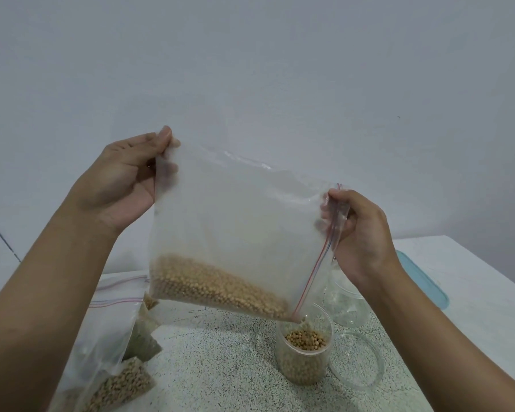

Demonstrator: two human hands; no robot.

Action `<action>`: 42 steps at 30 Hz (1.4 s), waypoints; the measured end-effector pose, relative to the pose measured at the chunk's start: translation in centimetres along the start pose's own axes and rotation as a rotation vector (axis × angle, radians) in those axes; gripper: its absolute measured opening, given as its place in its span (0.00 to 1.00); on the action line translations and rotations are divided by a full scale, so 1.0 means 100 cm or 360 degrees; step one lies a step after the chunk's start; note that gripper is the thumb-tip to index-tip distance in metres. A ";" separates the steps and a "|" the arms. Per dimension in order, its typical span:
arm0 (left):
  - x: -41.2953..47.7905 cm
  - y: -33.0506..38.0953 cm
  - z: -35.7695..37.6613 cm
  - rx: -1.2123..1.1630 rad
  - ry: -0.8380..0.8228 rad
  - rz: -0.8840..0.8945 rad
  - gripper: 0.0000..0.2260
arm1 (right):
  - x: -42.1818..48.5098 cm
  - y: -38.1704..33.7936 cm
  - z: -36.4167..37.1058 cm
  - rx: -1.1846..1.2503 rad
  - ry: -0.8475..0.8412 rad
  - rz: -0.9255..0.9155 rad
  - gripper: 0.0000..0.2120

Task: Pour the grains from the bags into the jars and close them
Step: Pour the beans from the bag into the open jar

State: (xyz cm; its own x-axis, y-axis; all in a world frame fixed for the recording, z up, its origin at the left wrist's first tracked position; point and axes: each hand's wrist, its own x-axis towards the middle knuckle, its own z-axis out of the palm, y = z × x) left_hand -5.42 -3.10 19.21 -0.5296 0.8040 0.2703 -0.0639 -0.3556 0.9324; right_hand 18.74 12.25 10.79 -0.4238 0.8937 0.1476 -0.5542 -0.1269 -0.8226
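- A person holds a clear zip-lock bag tilted above a speckled countertop, its lower corner dipping just over the mouth of an open clear plastic jar.
- The left hand pinches the bag's raised upper corner between thumb and fingers.
- The right hand grips the zip edge, marked by a red and blue strip, fingers closed on the plastic.
- Round tan grains lie heaped along the bag's lower edge, sloping toward the corner over the jar.
- The jar already holds the same tan grains nearly to its rim.
- A clear round lid lies flat just right of the jar; a second clear jar, seemingly empty, stands behind it.
- A teal lid rests near the counter's right edge.
- More zip-lock bags of grains lie at the left.
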 end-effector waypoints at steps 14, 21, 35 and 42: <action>0.002 0.000 -0.004 0.0010 0.0009 -0.0005 0.12 | 0.003 0.002 0.004 -0.0002 -0.0015 -0.0002 0.12; 0.000 0.001 -0.002 0.0037 -0.0007 0.0005 0.13 | 0.001 0.001 0.003 0.0028 -0.0013 0.0028 0.12; -0.001 0.000 0.000 0.0010 -0.0008 -0.0017 0.13 | -0.001 -0.004 0.002 0.0021 0.0001 0.0007 0.13; 0.001 -0.005 0.004 0.0035 -0.0043 -0.0040 0.11 | 0.001 -0.006 -0.004 0.0005 0.0032 -0.0001 0.11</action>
State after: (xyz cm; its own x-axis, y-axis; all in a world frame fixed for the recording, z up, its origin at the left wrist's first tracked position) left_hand -5.11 -2.60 18.86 -0.5052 0.8251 0.2529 -0.0584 -0.3251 0.9439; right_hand 19.37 12.56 11.05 -0.4088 0.9022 0.1373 -0.5567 -0.1274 -0.8209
